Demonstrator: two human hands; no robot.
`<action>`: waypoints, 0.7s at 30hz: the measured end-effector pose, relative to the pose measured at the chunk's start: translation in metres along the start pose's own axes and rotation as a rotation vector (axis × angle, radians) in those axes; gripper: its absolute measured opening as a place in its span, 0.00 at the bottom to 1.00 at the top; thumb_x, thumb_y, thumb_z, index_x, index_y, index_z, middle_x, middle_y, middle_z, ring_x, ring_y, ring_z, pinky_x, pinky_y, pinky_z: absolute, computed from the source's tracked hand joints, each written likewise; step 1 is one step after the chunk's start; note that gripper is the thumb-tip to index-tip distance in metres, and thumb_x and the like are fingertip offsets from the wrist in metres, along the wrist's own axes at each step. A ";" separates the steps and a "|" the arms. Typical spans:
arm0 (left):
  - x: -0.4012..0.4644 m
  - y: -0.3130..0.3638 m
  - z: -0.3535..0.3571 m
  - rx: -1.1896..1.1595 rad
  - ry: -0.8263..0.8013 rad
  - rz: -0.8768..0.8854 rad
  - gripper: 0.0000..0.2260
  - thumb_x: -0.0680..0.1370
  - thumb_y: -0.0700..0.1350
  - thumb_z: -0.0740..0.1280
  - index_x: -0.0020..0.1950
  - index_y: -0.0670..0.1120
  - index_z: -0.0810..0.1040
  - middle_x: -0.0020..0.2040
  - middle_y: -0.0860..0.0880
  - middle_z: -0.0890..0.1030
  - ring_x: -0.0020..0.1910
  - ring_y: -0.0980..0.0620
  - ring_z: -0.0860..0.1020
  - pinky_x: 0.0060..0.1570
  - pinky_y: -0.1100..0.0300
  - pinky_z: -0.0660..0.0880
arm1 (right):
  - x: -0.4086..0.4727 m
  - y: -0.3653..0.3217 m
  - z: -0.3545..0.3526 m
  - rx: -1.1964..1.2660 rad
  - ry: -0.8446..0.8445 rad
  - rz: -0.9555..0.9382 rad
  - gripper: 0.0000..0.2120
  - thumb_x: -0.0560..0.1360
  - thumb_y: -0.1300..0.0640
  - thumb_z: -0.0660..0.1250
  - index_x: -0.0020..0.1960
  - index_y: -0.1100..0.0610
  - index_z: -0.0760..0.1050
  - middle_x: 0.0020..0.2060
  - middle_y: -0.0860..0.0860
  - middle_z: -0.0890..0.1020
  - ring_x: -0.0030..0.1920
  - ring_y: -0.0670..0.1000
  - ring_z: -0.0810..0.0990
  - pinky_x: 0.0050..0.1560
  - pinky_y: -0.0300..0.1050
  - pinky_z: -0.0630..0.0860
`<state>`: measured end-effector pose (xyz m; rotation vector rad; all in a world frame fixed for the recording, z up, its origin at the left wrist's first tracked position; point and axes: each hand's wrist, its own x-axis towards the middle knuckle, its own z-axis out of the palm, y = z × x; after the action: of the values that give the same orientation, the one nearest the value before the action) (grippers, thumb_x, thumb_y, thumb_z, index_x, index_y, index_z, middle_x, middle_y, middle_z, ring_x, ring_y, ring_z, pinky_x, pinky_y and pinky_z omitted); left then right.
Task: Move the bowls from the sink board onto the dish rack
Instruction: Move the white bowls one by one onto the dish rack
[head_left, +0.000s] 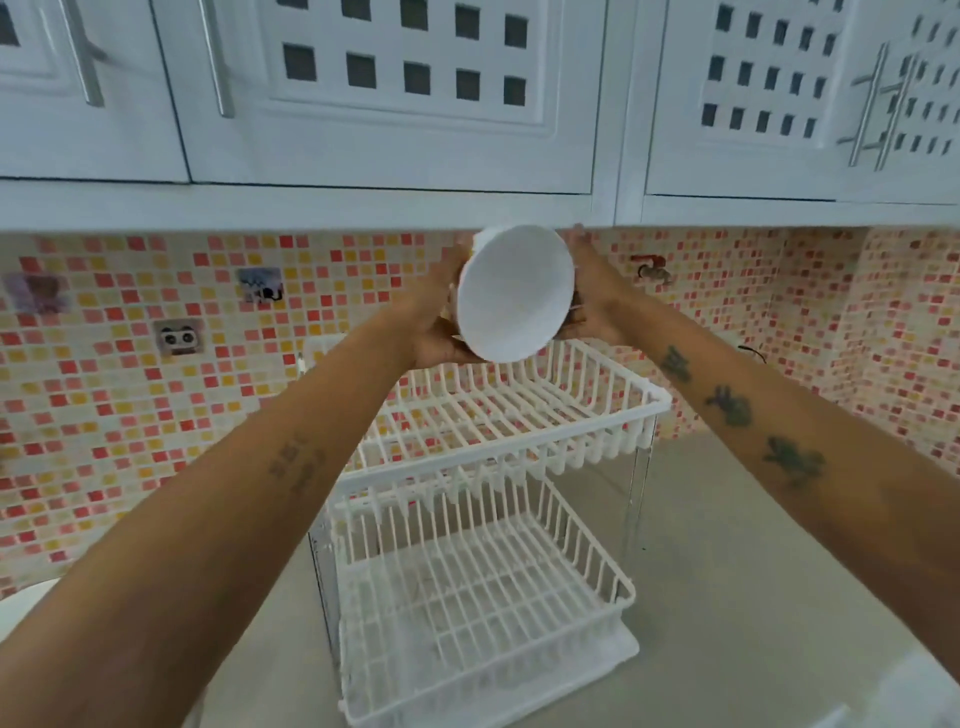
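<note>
A white bowl (514, 293) is held up in the air, tipped on its side with its hollow facing me, above the back of the dish rack. My left hand (439, 317) grips its left side and my right hand (589, 291) grips its right side. Below it stands a white two-tier wire dish rack (498, 441); both tiers hold nothing. The rack rests on a white drip tray on the grey counter.
White wall cabinets (395, 93) with metal handles hang low, just above the bowl. A mosaic tile wall (130, 364) runs behind the rack. A white rounded object (21, 603) shows at the left edge. Grey counter (753, 597) lies to the right of the rack.
</note>
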<state>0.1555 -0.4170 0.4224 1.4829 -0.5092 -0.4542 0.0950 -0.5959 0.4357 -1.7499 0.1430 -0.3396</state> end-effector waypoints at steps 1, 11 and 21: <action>0.002 -0.003 0.007 -0.010 0.050 0.035 0.20 0.75 0.62 0.64 0.59 0.50 0.71 0.55 0.42 0.76 0.51 0.42 0.79 0.52 0.41 0.79 | 0.008 0.003 -0.005 -0.062 -0.013 0.082 0.31 0.78 0.34 0.43 0.62 0.57 0.69 0.66 0.67 0.73 0.61 0.66 0.77 0.61 0.60 0.76; 0.060 -0.072 0.051 0.918 0.179 0.235 0.31 0.63 0.59 0.78 0.56 0.49 0.66 0.60 0.43 0.72 0.54 0.43 0.75 0.47 0.55 0.75 | 0.046 0.048 -0.034 -0.533 -0.166 0.439 0.26 0.76 0.44 0.64 0.66 0.61 0.72 0.61 0.61 0.77 0.54 0.61 0.79 0.57 0.56 0.79; 0.076 -0.098 0.055 1.151 0.105 0.127 0.35 0.64 0.53 0.79 0.64 0.45 0.67 0.63 0.43 0.65 0.53 0.45 0.71 0.51 0.57 0.70 | 0.066 0.091 -0.021 -0.594 -0.144 0.347 0.24 0.80 0.52 0.59 0.69 0.67 0.66 0.53 0.64 0.75 0.51 0.65 0.78 0.57 0.62 0.77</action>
<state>0.1874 -0.5096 0.3286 2.5279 -0.8390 0.0773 0.1594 -0.6535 0.3605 -2.2771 0.4744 0.0991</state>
